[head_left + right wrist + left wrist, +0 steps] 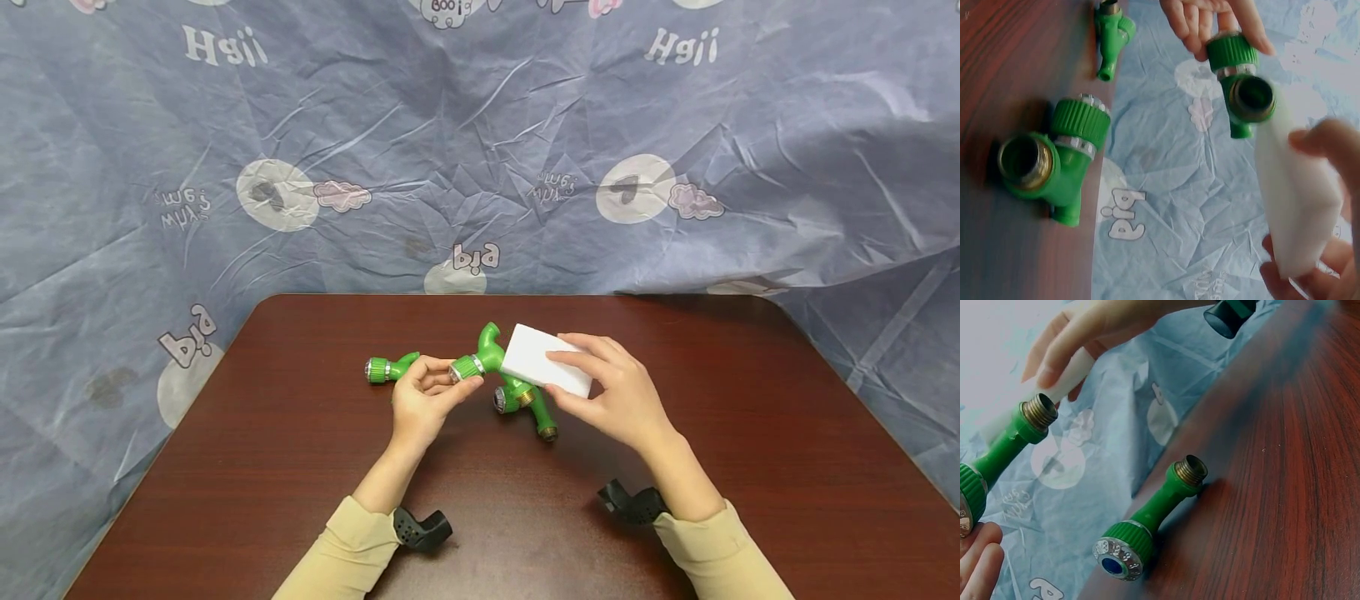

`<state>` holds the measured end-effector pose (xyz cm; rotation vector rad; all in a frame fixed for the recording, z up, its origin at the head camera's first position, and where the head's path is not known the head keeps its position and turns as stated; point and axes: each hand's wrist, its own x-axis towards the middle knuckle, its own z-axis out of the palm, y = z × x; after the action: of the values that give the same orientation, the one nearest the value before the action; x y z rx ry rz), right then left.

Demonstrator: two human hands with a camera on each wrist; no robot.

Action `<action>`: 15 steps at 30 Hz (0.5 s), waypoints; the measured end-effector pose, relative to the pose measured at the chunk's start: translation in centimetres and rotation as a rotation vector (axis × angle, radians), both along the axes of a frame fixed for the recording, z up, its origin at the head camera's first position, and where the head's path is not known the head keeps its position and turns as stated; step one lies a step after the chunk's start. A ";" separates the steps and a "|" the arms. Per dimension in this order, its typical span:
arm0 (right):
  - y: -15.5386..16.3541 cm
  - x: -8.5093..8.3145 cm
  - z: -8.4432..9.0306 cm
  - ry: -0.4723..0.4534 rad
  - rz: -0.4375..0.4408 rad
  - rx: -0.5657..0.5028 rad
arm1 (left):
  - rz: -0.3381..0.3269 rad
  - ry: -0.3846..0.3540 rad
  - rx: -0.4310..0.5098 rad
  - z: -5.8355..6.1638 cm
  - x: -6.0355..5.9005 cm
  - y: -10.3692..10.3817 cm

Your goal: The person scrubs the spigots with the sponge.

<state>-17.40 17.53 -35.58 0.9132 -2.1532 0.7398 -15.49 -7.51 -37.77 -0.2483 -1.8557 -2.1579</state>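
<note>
Table (300, 500): dark wood, beneath both hands.
White sponge block (546, 360): pinched by the right hand (611, 392), fingers curled over it, laid against the held fitting.
Green tap fitting (480, 357): raised, knurled end gripped by the left hand (422, 400).
Two more green fittings (525, 404) (386, 367): lying just below and left of the grips.

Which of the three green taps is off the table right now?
The middle green tap: the left hand pinches its ribbed knob and holds it up against the white sponge. The left tap and the near tap lie on the table.
</note>
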 end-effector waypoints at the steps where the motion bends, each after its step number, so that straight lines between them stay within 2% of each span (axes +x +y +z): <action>1: 0.1 0.0 0.0 -0.010 -0.032 -0.012 | -0.002 -0.002 0.006 0.0 0.0 0.0; 4: 0.2 0.1 0.2 -0.023 -0.051 -0.048 | -0.014 -0.007 0.025 0.0 0.0 0.0; 9: -0.2 0.0 0.2 -0.009 0.114 -0.017 | -0.017 0.009 0.030 0.0 0.0 0.0; 11: -0.1 -0.1 0.1 -0.019 0.142 0.002 | -0.015 0.019 0.033 0.0 0.0 0.0; 15: 0.3 -0.2 0.0 -0.048 0.051 -0.018 | -0.010 0.026 0.045 0.0 0.0 0.0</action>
<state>-17.60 17.85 -35.62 0.9536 -2.1678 0.8127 -15.54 -7.54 -37.79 -0.2750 -1.7935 -2.1892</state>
